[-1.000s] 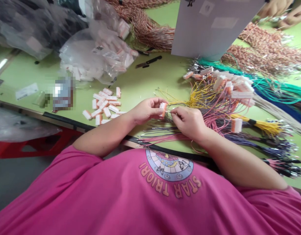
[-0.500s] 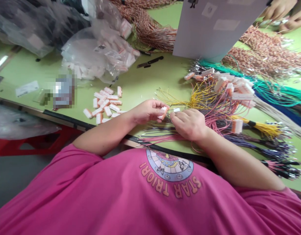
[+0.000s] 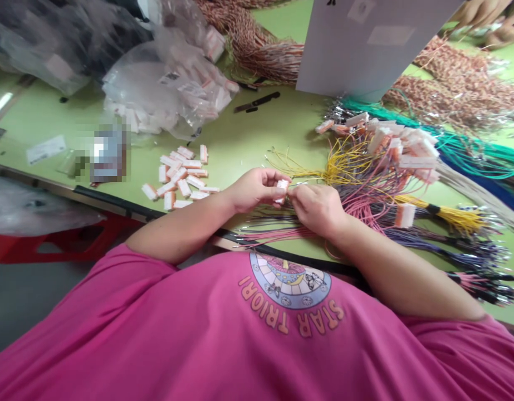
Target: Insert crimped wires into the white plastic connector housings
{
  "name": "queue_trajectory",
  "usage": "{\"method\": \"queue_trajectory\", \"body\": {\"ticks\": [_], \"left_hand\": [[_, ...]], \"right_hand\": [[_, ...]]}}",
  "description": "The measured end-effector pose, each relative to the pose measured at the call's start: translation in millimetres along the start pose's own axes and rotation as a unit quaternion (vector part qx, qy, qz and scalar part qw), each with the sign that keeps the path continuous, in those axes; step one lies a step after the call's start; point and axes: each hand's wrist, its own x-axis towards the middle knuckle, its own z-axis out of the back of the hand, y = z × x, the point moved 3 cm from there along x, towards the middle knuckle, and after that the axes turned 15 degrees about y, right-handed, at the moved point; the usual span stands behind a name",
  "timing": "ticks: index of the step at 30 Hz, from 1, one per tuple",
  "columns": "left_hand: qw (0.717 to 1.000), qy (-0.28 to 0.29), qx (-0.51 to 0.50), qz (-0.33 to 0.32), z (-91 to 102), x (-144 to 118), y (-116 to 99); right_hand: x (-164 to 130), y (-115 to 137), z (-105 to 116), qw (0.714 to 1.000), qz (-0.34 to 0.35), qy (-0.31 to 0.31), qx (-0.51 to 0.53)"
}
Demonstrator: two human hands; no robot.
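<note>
Over the near edge of the table, my left hand is closed around a small white and orange connector housing, holding it between thumb and fingers. Just to the right, my right hand is closed in a pinch, its fingertips close against the connector. A thin wire seems to be in that pinch, mostly hidden by the fingers. Pink wires with metal ends lie under and in front of the hands. Behind them spreads a bunch of yellow wires.
Loose connector housings lie left of my hands, near a clear bag of more. A black-handled knife rests behind. Housings with wires pile up at right. A grey panel stands upright; another person's hands work beyond it.
The connector has turned in my left hand, with more of its white side showing. My right hand has shifted slightly left, closer to it. The camera view has moved a little.
</note>
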Motion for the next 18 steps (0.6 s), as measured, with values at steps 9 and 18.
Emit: {"method": "queue_trajectory", "body": {"ticks": [9, 18], "left_hand": [[0.999, -0.022, 0.041, -0.020, 6.7, -1, -6], [0.998, -0.015, 0.055, -0.011, 9.2, -1, -5]], "right_hand": [[-28, 16, 45, 0.978, 0.098, 0.174, -0.059], [-26, 34, 13, 0.933, 0.158, 0.314, -0.077]]}}
